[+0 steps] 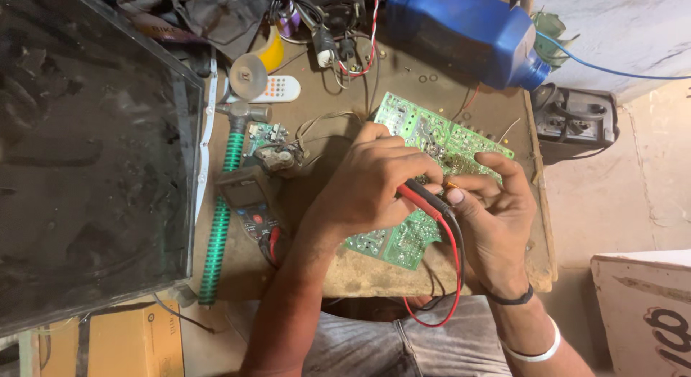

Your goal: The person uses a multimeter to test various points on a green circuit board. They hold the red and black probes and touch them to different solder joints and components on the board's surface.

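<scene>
A big dark flat screen panel leans over the left half of the wooden table, and a blue plastic jug lies on its side at the far edge, its contents hidden by the opaque wall. The green circuit board lies flat mid-table, with a multimeter and a green-handled hammer well to its left. Over the board the left hand pinches the red probe and the right hand grips the black probe, both tips pointing down at the board.
</scene>
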